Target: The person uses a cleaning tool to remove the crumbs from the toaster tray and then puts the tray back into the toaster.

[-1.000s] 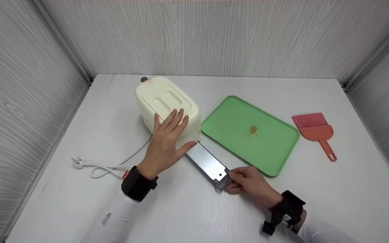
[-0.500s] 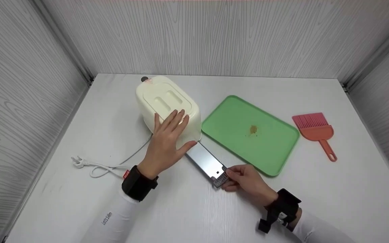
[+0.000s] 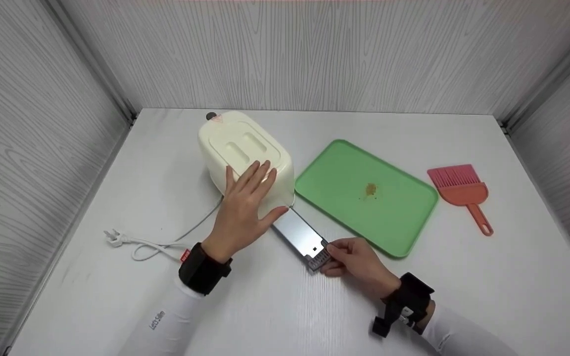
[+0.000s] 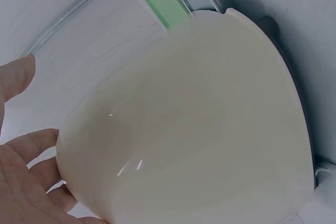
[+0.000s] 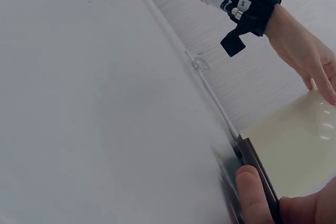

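A cream toaster point(image 3: 272, 148), with two shallow recesses on its upper face, stands left of centre. My left hand point(image 3: 241, 212) rests on its near upper edge, fingers straight and spread. The left wrist view shows those fingertips touching the toaster's rounded edge point(image 4: 199, 119). From under the toaster's near side sticks out a silvery crumb tray point(image 3: 297, 233) with a dark slotted end. My right hand point(image 3: 361, 264) pinches that end between thumb and fingers. In the right wrist view the dark end of the crumb tray point(image 5: 260, 174) lies between thumb and finger. The crumb tray's far end is hidden.
A green tray point(image 3: 334, 173) bearing a small heap of brown crumbs point(image 3: 371, 190) lies right of the toaster, close to it. Further right is a red brush point(image 3: 463, 187) with an orange handle. A white power cord and plug point(image 3: 115, 239) lie at left. Walls stand behind and beside the table.
My right hand has moved a little up and left with the crumb tray, so slightly less of the crumb tray sticks out. The left hand and toaster have stayed put.
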### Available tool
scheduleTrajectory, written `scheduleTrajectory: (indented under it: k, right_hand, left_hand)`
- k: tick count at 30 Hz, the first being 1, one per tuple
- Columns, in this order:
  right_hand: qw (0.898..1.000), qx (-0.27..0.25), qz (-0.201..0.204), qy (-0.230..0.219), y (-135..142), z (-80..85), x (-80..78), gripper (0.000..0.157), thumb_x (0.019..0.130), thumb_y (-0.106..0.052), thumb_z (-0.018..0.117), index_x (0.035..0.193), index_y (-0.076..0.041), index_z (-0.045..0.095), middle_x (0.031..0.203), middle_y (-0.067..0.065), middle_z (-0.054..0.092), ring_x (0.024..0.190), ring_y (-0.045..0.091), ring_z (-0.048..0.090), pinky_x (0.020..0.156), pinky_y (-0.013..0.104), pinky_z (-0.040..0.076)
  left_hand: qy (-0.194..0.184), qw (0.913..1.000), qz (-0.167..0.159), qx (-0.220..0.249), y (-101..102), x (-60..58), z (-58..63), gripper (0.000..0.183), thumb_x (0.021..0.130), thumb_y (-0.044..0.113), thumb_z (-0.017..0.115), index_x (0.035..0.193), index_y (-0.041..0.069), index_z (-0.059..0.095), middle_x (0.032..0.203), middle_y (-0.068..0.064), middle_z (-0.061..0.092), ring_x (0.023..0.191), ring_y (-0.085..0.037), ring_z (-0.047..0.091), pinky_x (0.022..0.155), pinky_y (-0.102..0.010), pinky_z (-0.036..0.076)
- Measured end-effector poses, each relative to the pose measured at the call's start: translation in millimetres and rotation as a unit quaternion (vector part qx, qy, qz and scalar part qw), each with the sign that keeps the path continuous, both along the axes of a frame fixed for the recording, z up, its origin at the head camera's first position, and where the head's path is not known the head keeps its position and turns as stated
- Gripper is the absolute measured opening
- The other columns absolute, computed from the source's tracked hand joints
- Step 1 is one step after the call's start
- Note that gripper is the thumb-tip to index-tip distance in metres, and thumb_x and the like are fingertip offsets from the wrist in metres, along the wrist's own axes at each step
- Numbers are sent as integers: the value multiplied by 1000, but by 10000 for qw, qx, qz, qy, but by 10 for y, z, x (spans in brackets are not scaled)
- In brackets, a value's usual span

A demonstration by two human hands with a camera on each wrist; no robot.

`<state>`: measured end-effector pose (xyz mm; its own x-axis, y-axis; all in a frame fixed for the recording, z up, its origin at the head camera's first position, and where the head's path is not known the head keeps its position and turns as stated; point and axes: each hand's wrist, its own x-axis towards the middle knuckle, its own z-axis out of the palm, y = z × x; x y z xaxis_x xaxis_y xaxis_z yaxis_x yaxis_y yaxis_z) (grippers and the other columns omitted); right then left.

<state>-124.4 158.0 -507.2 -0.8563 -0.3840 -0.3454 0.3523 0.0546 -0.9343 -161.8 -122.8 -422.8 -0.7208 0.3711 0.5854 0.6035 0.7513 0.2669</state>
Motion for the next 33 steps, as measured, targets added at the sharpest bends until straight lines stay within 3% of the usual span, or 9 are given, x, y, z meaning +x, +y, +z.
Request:
scheduleTrajectory:
  k: [33]
  right_hand:
    - [9997,-54,-229,-112,-257,-3,-188,28,106,-1,52,124,20,57,99,25,74,77,18,76,78,32,67]
  left_hand:
    - [73,10000,62,4,6,-6,-20,72,91,43,79,145,0,57,155,-17,51,147,-36,43,122,-77,13]
